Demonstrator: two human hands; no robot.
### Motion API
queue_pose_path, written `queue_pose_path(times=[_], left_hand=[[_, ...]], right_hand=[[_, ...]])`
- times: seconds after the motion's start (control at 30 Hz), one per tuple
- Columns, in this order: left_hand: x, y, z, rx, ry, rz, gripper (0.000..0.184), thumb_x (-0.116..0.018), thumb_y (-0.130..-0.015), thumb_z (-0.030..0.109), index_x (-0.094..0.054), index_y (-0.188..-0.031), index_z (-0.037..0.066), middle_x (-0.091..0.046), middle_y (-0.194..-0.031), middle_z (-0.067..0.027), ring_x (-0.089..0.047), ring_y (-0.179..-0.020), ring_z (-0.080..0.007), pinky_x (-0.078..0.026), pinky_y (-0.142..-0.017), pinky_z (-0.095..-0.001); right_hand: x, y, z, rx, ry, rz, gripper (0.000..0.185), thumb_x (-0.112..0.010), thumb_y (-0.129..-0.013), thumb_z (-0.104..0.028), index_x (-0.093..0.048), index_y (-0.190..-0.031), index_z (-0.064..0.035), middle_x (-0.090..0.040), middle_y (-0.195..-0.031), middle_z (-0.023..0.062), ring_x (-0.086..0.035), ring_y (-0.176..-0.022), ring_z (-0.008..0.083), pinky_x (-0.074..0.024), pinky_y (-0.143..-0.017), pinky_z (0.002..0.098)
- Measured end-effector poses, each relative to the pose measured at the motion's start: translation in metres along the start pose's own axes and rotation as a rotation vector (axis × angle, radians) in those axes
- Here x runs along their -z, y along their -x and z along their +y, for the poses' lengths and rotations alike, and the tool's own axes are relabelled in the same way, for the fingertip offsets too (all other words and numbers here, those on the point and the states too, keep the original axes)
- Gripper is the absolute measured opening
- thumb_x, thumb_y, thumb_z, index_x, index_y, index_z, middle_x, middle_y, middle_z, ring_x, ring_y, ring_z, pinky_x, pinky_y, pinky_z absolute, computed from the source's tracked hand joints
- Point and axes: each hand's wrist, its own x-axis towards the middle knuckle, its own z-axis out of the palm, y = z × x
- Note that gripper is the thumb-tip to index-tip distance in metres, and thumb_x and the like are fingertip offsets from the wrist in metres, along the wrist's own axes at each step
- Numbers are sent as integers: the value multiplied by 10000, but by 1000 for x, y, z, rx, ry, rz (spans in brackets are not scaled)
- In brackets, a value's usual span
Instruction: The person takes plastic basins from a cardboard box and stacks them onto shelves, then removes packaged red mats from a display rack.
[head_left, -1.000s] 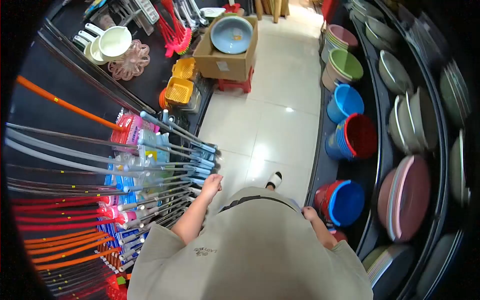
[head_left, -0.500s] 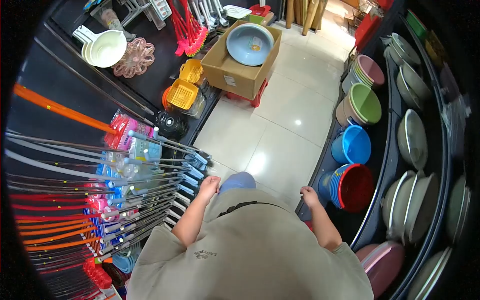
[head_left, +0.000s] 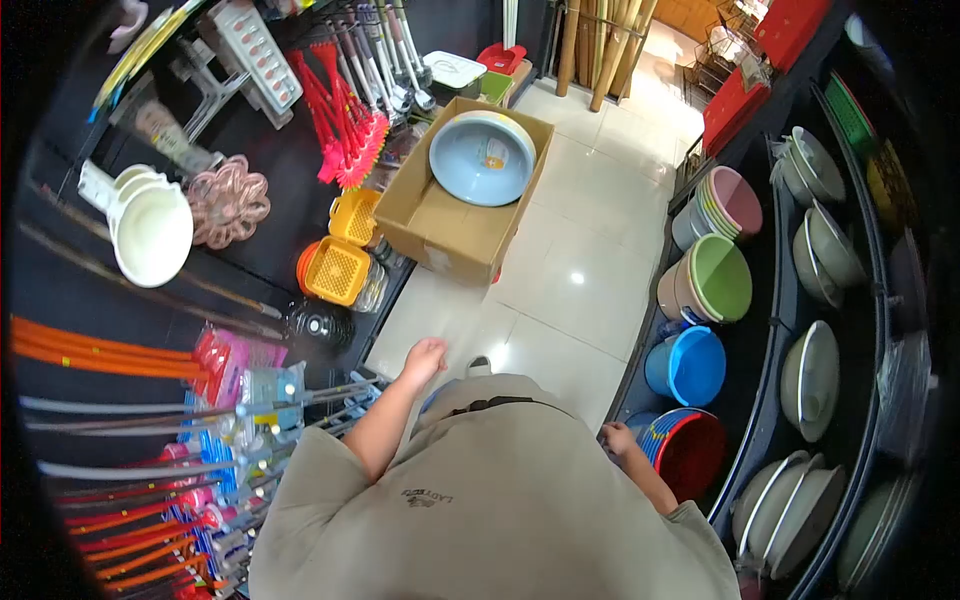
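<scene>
My left hand (head_left: 427,359) hangs in front of my body over the tiled floor, its fingers curled, with nothing visible in it. Beyond it, a cardboard box (head_left: 460,240) holds a light blue basin (head_left: 482,160). My right hand (head_left: 616,438) hangs low on the other side, fingers bent, beside a stack of blue buckets topped by a red one (head_left: 690,455). Whether the right hand holds anything is too small to tell.
Mop and broom handles (head_left: 110,425) stick out on the left, near yellow baskets (head_left: 337,271). Shelves on the right bear a blue bucket (head_left: 686,366), a green bucket (head_left: 721,279) and grey basins (head_left: 811,380). Wooden poles (head_left: 566,50) stand ahead.
The view has moved forward along the aisle. The cardboard box and the buckets now appear lower and closer, and more of the passage ahead shows. Both hands have swung slightly.
</scene>
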Motion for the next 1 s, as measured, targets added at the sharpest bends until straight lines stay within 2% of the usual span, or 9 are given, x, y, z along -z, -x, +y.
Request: queue_pose_path(times=[0.1, 0.13, 0.27, 0.37, 0.47, 0.63, 0.77, 0.83, 1.0], left_hand=[[-23, -52, 74, -77, -173, -78, 215, -553, -863, 202, -529, -990, 29, -528, -690, -27, -479, -568, -113, -420, -544, -251], [-31, -68, 85, -63, -180, -86, 215, -553, -863, 202, -529, -990, 29, -528, -690, -27, -479, -568, -113, -420, -544, -251], [-73, -132, 131, -129, -50, -210, 196, -549, -872, 198, -522, -983, 38, -559, -749, -32, -507, -609, -110, -417, -546, -249], [-109, -161, 151, -69, 28, -255, 217, -538, -883, 193, -492, -1029, 39, -597, -820, -55, -544, -651, -116, -436, -571, -246], [-145, -195, 174, -30, 25, -190, 261, -521, -894, 197, -451, -1088, 37, -618, -907, -80, -573, -699, -125, -454, -606, -248], [-196, -233, 223, -27, 106, -66, 291, -495, -905, 200, -415, -1129, 33, -612, -991, -91, -579, -764, -125, -461, -635, -254], [-223, -287, 238, -53, 176, 35, 322, -492, -895, 191, -388, -1154, 30, -583, -1052, -99, -575, -801, -131, -462, -635, -257], [-233, -298, 236, -50, 189, 106, 332, -498, -888, 188, -383, -1157, 31, -572, -1068, -103, -574, -807, -137, -462, -634, -259], [-252, -319, 267, -28, 274, 255, 391, -522, -865, 189, -351, -1183, 37, -545, -1109, -111, -558, -886, -179, -463, -682, -305]], right_hand=[[13, -32, 14, 74, -108, 109, 236, -539, -818, -254, -577, -949, -61, -566, -738, 22, -527, -582, 137, -389, -471, 302], [18, -5, -68, -265, -328, 227, 205, -525, -822, -242, -560, -931, -72, -543, -696, 17, -508, -558, 133, -365, -459, 269], [25, -23, -116, -284, -559, 220, 203, -514, -832, -236, -567, -946, -77, -552, -712, 20, -521, -593, 134, -397, -489, 280], [31, -55, -84, -240, -607, 236, 236, -512, -834, -264, -582, -943, -66, -571, -729, 38, -527, -588, 143, -421, -521, 281], [95, -31, -191, -454, -261, 126, 242, -508, -842, -161, -583, -1017, -11, -602, -888, 122, -581, -779, 213, -482, -669, 342], [117, -186, 111, 95, 562, -50, 243, -533, -821, -217, -604, -955, -27, -603, -820, 102, -586, -788, 217, -472, -686, 367], [241, -203, -18, 595, 879, 278, 237, -540, -818, -224, -608, -971, -56, -586, -767, 51, -571, -708, 193, -460, -596, 347], [282, -209, -139, -356, -380, 97, 232, -513, -848, -314, -589, -935, -113, -606, -855, 43, -573, -732, 166, -435, -595, 346], [334, -272, -219, -336, -372, 201, 231, -533, -851, -303, -545, -995, -123, -596, -836, 10, -553, -685, 134, -412, -545, 306]])
